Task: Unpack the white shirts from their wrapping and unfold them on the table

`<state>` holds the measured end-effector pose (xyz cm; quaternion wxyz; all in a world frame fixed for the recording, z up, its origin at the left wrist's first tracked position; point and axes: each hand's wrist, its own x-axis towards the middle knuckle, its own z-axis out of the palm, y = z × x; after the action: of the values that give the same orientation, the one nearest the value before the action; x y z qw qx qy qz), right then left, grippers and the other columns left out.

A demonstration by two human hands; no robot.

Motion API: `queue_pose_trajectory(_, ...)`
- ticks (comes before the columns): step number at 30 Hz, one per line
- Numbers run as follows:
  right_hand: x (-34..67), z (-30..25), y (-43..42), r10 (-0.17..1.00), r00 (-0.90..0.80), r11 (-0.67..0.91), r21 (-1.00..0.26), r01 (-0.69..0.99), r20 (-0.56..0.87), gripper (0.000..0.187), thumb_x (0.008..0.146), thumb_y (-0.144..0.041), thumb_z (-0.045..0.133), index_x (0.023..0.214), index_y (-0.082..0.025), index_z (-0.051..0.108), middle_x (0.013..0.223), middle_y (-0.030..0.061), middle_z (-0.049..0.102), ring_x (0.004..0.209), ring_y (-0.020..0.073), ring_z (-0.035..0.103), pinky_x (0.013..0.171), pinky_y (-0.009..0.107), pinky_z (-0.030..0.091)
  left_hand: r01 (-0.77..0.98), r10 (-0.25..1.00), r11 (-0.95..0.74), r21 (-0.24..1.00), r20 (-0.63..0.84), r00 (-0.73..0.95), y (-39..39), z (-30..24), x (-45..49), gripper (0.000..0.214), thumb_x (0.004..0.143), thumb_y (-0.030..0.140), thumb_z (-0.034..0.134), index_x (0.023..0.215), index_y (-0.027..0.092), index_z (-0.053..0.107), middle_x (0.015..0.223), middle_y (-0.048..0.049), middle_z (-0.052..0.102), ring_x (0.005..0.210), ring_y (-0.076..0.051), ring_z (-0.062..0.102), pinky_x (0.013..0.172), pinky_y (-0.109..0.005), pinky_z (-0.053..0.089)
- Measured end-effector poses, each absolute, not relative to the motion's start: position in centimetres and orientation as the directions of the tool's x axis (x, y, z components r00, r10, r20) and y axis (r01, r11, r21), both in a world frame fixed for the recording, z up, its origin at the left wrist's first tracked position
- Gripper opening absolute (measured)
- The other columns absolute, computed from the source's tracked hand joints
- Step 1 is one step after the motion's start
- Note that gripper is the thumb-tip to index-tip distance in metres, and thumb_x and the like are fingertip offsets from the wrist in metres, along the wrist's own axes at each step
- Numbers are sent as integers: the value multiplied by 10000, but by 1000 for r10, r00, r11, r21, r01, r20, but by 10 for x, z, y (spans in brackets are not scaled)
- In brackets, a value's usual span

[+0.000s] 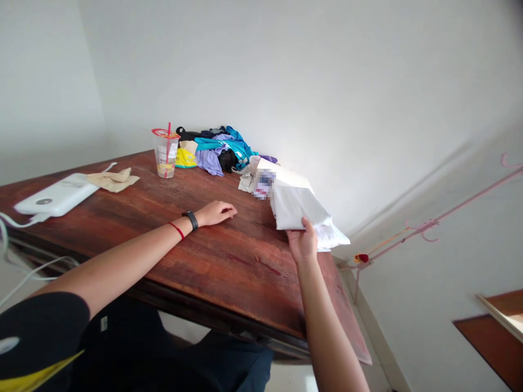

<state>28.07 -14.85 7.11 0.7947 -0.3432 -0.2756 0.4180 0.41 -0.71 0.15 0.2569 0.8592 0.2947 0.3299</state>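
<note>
My right hand grips the lower edge of a white plastic mailer bag, with its thumb on top and its fingers hidden beneath. The bag is tilted up above the right part of the wooden table. More white plastic sticks out behind it on the right. My left hand rests on the tabletop, relaxed, its fingers loosely bent and holding nothing. Behind the bag's left edge is a small item with a blurred-out picture.
A pile of clothes lies against the wall. Left of it stands a plastic cup with a red straw. A white power bank with cables and a crumpled brown napkin lie at the left. A pink rack stands at right.
</note>
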Motion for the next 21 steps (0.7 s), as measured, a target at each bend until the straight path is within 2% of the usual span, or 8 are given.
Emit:
queue_pose_trajectory(3,248,63,-157,986,159,129,-826,-549,49,281,933,-398,565,1177,-259,573,1163,59,699,1113,273,680,904,497,591,291,671,-673,680,396,626,-8,2,7,447,995,508,436,995,215,773,1047,-67,784,1008,-234,717,930,-298,489)
queue_pose_trajectory(5,237,56,-160,998,-38,-58,-847,-528,-44,401,952,-598,488,1094,-238,594,1141,82,690,1057,309,702,841,506,600,271,681,-652,708,391,619,-6,1,8,441,950,552,520,1121,217,751,1213,-86,742,1146,-265,674,1009,-322,464)
queue_pose_trajectory(6,235,53,-160,992,-80,-123,-853,-506,-96,474,949,-664,446,1043,-225,597,1120,92,687,1040,319,707,819,504,602,267,689,-643,718,390,611,-4,1,8,480,913,570,578,1203,216,721,1289,-94,709,1205,-278,646,1041,-330,450)
queue_pose_trajectory(8,237,44,-157,976,-63,-212,-861,-463,-206,517,954,-695,404,970,-210,583,1055,97,684,1018,318,712,797,495,601,263,712,-620,739,390,584,-1,0,6,593,905,609,573,1330,202,648,1386,-109,647,1286,-285,594,1087,-341,424)
queue_pose_trajectory(11,246,32,-149,940,54,-286,-864,-414,-337,396,980,-599,438,960,-222,556,958,65,681,932,266,717,781,472,602,270,762,-570,776,376,528,3,-2,4,655,1002,640,331,1349,166,621,1411,-126,624,1319,-277,568,1116,-352,402)
queue_pose_trajectory(15,252,23,-141,939,196,-229,-939,-258,-283,216,922,-445,586,1012,-253,552,930,13,680,793,190,677,673,352,597,280,791,-536,796,358,497,2,-3,5,690,998,678,298,1286,155,643,1388,-139,636,1317,-283,562,1127,-350,386)
queue_pose_trajectory(18,252,22,-141,949,217,-200,-969,-144,-228,227,876,-405,630,1042,-257,581,971,7,681,829,179,656,646,300,584,274,794,-530,802,356,494,1,-2,5,692,997,683,290,1282,153,633,1366,-146,646,1294,-284,572,1113,-359,397)
queue_pose_trajectory(21,252,22,-142,956,182,-211,-969,-129,-232,241,876,-425,625,1045,-252,625,1005,14,688,863,183,656,666,307,591,272,798,-520,810,347,492,-1,-1,5,672,994,677,323,1308,157,610,1334,-144,662,1235,-285,607,1075,-369,431)
